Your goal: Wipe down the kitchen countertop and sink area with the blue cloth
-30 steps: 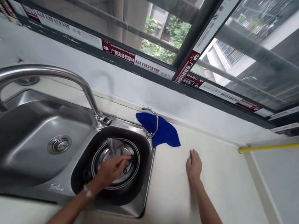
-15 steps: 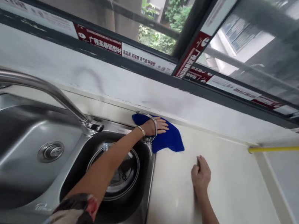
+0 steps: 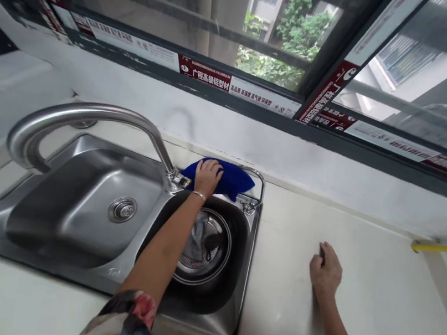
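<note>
My left hand (image 3: 207, 176) presses on a blue cloth (image 3: 232, 180) lying on the counter strip behind the sink, between the large curved faucet (image 3: 118, 113) and the small thin tap (image 3: 261, 187). Its fingers lie over the cloth's left part. On the right, my right hand (image 3: 326, 269) rests at the pale countertop (image 3: 286, 255) with its fingers curled; whether anything is inside them is hidden. Below my left forearm, the right sink basin holds a round metal strainer (image 3: 216, 270) with a greyish item and a dark item in it.
The wide left basin (image 3: 75, 201) has a drain (image 3: 122, 209). A window frame (image 3: 257, 108) with printed stickers runs above the white wall. At the far right a yellow pipe (image 3: 446, 248) meets the counter corner.
My left hand has moved left with the cloth, from beside the small tap toward the large faucet. The view has shifted left, showing more of the faucet. My right hand keeps its curled shape.
</note>
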A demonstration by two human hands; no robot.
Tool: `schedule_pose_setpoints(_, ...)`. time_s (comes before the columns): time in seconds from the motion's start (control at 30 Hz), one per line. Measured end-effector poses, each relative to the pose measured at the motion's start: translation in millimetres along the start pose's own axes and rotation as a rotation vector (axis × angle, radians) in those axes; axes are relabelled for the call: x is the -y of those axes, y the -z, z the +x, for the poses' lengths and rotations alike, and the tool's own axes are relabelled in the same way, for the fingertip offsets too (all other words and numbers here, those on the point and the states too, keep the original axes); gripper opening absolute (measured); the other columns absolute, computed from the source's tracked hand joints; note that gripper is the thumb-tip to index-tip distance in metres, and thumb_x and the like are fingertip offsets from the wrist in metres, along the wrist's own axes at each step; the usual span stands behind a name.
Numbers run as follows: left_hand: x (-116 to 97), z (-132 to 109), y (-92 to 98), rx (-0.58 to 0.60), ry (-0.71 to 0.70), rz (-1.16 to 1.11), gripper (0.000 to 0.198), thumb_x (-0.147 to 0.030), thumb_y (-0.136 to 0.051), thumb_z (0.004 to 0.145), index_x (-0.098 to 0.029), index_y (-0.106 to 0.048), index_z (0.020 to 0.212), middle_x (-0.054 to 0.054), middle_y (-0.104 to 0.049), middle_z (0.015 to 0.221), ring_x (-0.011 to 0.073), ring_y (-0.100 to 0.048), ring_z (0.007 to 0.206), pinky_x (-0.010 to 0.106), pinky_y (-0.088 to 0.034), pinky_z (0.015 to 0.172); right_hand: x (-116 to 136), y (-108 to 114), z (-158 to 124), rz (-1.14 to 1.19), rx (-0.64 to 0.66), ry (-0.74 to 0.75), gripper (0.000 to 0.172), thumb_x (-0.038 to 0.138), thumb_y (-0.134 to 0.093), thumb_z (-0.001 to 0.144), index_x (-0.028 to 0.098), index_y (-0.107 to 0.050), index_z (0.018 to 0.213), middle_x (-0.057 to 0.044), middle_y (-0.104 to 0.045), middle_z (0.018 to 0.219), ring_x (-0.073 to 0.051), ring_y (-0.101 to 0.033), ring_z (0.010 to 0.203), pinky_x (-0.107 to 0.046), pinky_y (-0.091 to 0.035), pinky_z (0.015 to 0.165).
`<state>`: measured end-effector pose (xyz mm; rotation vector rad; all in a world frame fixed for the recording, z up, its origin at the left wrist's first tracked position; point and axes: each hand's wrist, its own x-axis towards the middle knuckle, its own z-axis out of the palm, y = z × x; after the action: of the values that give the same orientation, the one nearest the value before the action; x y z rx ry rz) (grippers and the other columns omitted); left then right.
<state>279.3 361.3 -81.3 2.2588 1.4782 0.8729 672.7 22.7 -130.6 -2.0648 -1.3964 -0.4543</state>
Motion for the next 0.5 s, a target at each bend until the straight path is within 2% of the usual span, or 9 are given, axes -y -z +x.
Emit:
schedule_pose_setpoints(0.13,-8,0,-2.3,-0.202,0.283,0.016,0.03,-0.029,-0.049,0.102,-0.019,-0.07,0.12,0.018,-0.065,0.144,0.034,-0.048,0.145,0.062,-0.017,0.131,1,-2,1,0.008,-0.012,0.016,0.044,0.024,-0.045,0.094,0.009,-0.073,0.124,-0.02,-0.073,0.13,-0.032,-0.071,0.121,-0.053,-0.058,0.109)
schedule_pose_setpoints(0.23,-15,10,-6.1,-0.296,0.438,0.023,0.032,-0.027,-0.046,0.101,-0.017,-0.068,0.121,0.02,-0.062,0.148,0.0355,-0.044,0.149,0.065,-0.015,0.131,2,-2,2,0.014,-0.01,0.006,0.043,0.025,-0.045,0.094,0.011,-0.073,0.124,-0.019,-0.073,0.131,-0.031,-0.071,0.121,-0.053,-0.058,0.108)
schedule_pose_setpoints(0.4,-12,41,-3.1,-0.4,0.734,0.028,0.038,-0.018,-0.038,0.1,-0.013,-0.064,0.127,0.024,-0.055,0.153,0.0345,-0.037,0.156,0.067,-0.013,0.132,4,-1,1,0.043,-0.001,-0.008,0.043,0.024,-0.046,0.095,0.011,-0.072,0.126,-0.019,-0.072,0.133,-0.032,-0.07,0.123,-0.053,-0.058,0.109)
schedule_pose_setpoints(0.5,-5,62,4.4,-0.467,0.898,0.047,0.045,-0.009,-0.028,0.1,-0.009,-0.059,0.133,0.029,-0.048,0.156,0.037,-0.031,0.159,0.072,-0.015,0.129,5,0,0,0.058,0.007,-0.016,0.043,0.024,-0.047,0.095,0.011,-0.071,0.129,-0.02,-0.071,0.136,-0.032,-0.069,0.125,-0.054,-0.057,0.109)
